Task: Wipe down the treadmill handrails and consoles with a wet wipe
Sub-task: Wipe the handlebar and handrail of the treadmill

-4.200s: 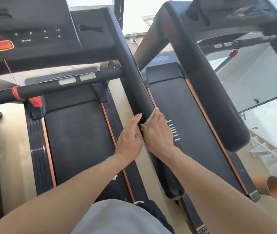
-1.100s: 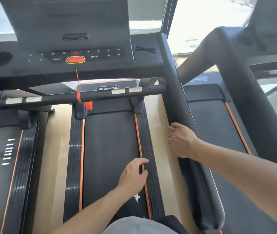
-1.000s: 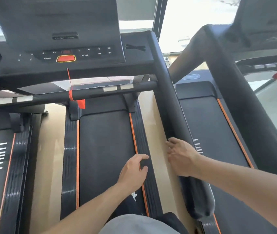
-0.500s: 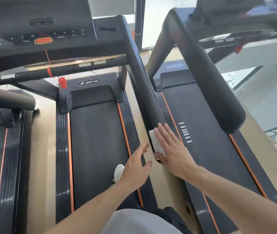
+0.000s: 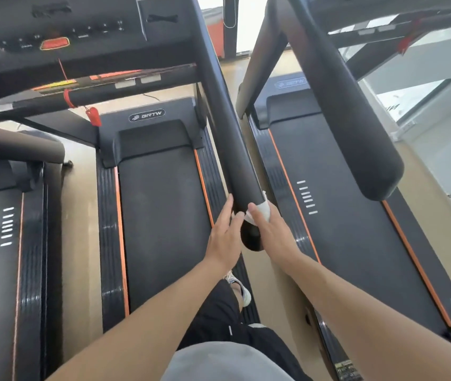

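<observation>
Three black treadmills stand side by side on a tan floor point(image 5: 81, 243), windows at 1 o'clock. The left hand point(image 5: 225, 237), fingers wide, lies flat against the handrail point(image 5: 227, 127), whose long axis runs 12 to 6. The right hand point(image 5: 273, 232) presses the wet wipe point(image 5: 263, 213) around the rail's near end.

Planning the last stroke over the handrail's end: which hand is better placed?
Right. The right hand already presses the wet wipe on the handrail near its end; the left hand is open and empty.
</observation>
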The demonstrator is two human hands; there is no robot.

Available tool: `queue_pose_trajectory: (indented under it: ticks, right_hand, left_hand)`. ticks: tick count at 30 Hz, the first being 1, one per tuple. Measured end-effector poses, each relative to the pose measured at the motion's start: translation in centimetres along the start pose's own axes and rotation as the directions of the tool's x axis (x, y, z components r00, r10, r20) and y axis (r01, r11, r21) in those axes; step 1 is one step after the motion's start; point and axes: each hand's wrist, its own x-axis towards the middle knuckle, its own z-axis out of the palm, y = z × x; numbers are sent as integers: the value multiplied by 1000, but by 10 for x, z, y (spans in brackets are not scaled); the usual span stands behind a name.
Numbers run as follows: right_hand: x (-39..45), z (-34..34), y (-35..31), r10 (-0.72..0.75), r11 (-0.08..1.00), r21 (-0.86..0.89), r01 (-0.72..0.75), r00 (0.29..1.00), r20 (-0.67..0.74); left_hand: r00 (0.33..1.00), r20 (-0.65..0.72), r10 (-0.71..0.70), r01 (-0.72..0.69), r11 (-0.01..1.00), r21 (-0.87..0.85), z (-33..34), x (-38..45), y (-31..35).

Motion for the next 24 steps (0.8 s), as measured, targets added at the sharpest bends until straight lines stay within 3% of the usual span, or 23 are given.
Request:
queue_pose_trajectory:
  ticks: [4, 11, 16, 21, 24]
  right_hand:
    - [22, -3, -14, 16, 998, 53, -17, 1000, 11]
    - [85, -3, -74, -78, 976, -204, 80, 997, 22]
    - [140, 14, -123, -68, 951, -296, 87, 995, 72]
    - [183, 34, -162, -182, 827, -541, 154, 983, 2]
    - [202, 42, -175, -250, 723, -655, 218, 967, 47]
  left_hand:
    - [996, -85, 0, -6, 998, -67, 5, 41, 20]
    - [989, -130, -66, 47, 989, -142, -11, 97, 44]
    - [992, -116, -58, 43, 991, -126, -36, 131, 63]
    - [988, -135, -69, 44, 982, -181, -55, 134, 74]
    - [987, -148, -71, 46, 986, -163, -64, 127, 71]
